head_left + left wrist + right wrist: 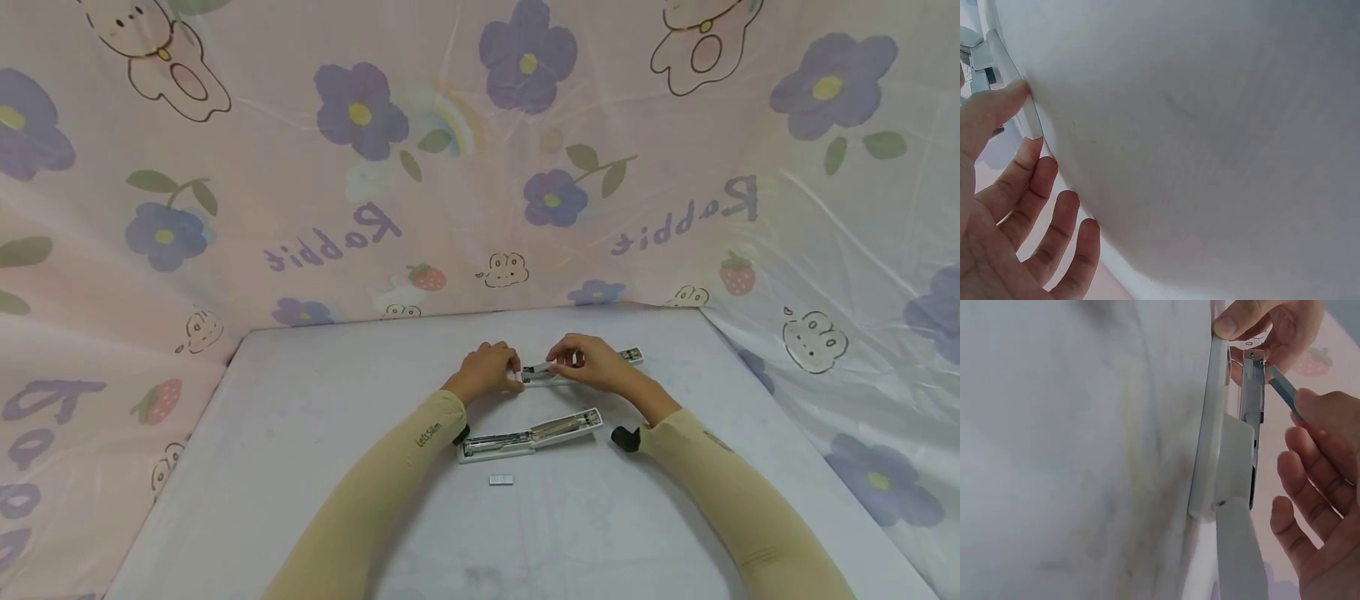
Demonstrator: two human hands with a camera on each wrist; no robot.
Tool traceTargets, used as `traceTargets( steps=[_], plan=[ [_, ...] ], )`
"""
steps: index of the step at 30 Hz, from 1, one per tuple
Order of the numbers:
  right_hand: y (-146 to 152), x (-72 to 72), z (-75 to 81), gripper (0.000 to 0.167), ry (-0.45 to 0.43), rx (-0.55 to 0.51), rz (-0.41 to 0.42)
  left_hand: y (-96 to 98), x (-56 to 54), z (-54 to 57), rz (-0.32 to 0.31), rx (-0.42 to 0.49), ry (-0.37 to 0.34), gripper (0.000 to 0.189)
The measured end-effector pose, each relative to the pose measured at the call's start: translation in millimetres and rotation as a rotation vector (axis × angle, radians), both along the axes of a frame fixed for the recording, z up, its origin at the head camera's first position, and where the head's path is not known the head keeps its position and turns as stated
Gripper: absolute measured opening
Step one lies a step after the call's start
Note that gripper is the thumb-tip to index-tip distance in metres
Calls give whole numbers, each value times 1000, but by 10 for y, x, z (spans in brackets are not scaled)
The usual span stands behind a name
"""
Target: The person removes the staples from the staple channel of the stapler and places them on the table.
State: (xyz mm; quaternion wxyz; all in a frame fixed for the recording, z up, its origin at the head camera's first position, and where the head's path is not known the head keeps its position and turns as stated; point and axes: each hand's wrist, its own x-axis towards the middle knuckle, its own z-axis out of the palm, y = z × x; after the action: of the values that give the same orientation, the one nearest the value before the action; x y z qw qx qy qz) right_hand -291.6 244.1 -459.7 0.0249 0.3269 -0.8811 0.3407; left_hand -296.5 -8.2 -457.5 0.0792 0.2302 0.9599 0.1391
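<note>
A white stapler [632, 356], swung wide apart, lies on the far part of the table. My left hand [487, 371] holds the end of its base between thumb and index finger; the other fingers curve loosely in the left wrist view [1029, 219]. Between thumb and forefinger, my right hand [588, 362] pinches a strip of staples [1283, 390]. One end of that strip is at the front of the metal magazine [1252, 394], tilted against it; whether it touches cannot be told. The white base [1207, 444] stands along the tabletop in the right wrist view.
Nearer to me lies a second white stapler [528, 433], also swung wide apart. In front of it a short strip of staples [501, 480] rests on the white table [315, 400]. A printed curtain [450, 192] hangs behind the table and along its sides.
</note>
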Motion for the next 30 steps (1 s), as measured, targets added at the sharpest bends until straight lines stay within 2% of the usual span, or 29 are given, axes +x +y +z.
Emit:
traceTargets(
  steps=[9,21,30],
  plan=[
    [120,142,-50,17,-69,26,9,-13,-17,-18,-3,16,-3,30],
    [150,213,-140,16,30,96,91,-15,5,1,-10,13,-1,30],
    [143,253,-120,19,-71,121,98,-24,16,23,-15,5,1,31]
  ],
)
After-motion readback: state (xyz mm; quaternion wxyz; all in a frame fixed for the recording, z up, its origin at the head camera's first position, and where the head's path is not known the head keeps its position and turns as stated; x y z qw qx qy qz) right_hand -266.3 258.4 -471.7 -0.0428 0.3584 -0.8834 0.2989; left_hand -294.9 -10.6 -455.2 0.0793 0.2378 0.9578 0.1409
